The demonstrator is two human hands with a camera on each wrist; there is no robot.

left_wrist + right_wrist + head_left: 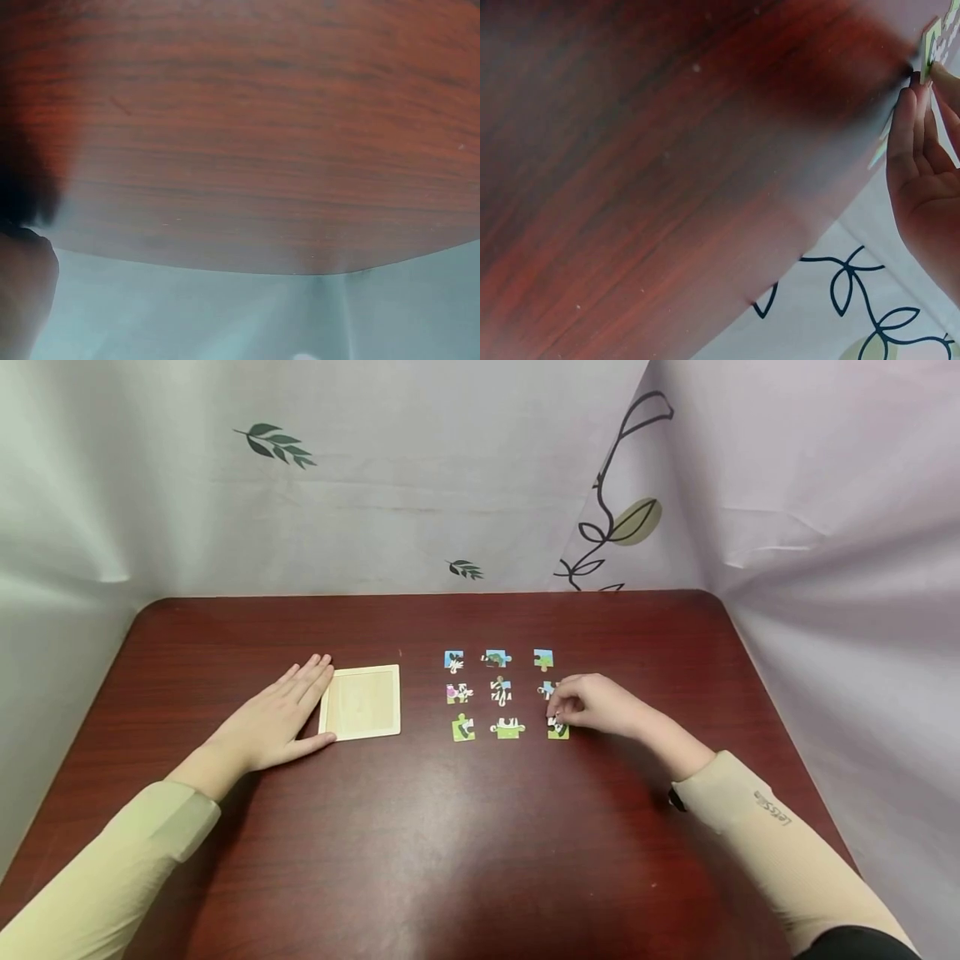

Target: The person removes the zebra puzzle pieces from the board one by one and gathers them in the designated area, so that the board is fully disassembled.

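Observation:
In the head view my left hand [270, 720] lies flat, fingers straight, against the left side of a square, light wooden puzzle tray [397, 702]. Only a dark, blurred bit of that hand [24, 289] enters the left wrist view. My right hand [598, 703] pinches the lower-right jigsaw piece [558, 733], green with black and white, between thumb and fingertips. The right wrist view shows this piece [930, 49] edge-on at the fingertips. Just beyond the hand lies a blue and white piece [547, 691], partly covered by the fingers.
Several other jigsaw pieces lie apart in rows, among them a zebra-striped one [501, 692] and a green-and-white one [508, 729]. The dark red wooden table [420, 843] has rounded far corners. A pale curtain [390, 485] with leaf prints hangs along its far edge and sides.

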